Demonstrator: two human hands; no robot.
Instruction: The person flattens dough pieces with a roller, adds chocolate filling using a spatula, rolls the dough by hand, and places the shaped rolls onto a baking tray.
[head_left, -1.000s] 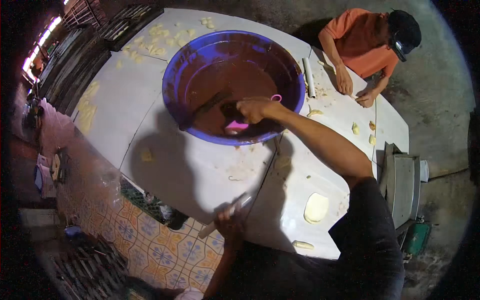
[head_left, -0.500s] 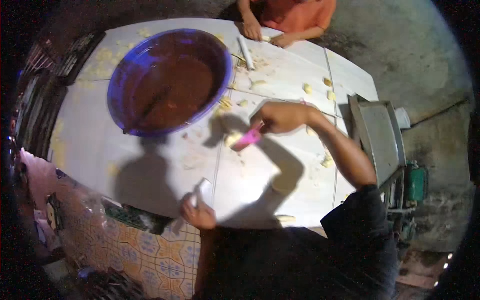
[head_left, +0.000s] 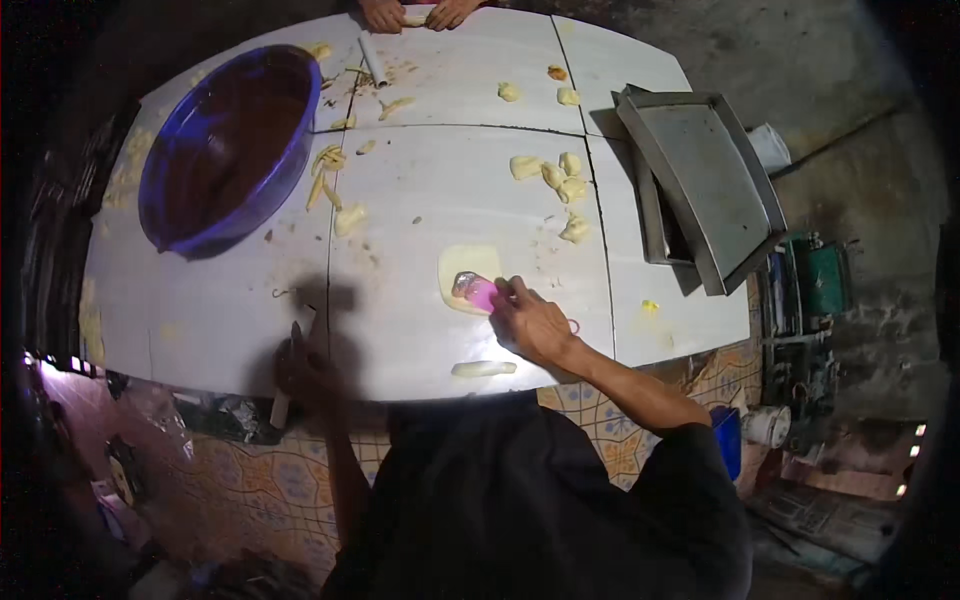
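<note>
My right hand (head_left: 532, 322) is closed on a pink scoop (head_left: 482, 294), its end and a glistening brown lump resting over a flattened sheet of pale dough (head_left: 458, 258). At the table's near edge, in shadow, my left hand (head_left: 307, 372) grips a rolling pin (head_left: 281, 408). A thin strip of dough (head_left: 483, 369) lies just in front of me. Several dough pieces (head_left: 526, 167) are grouped beyond my right hand.
A purple tub (head_left: 158, 198) of brown mixture stands at left on the white tiled table (head_left: 400, 195). Metal trays (head_left: 690, 170) sit at right. A co-worker's hands (head_left: 447, 14) handle dough at the far edge, near a white tube (head_left: 373, 58).
My right hand has moved with the pink scoop from inside the purple tub down onto the dough sheet nearer me. The view has turned, so the tub now sits farther left.
</note>
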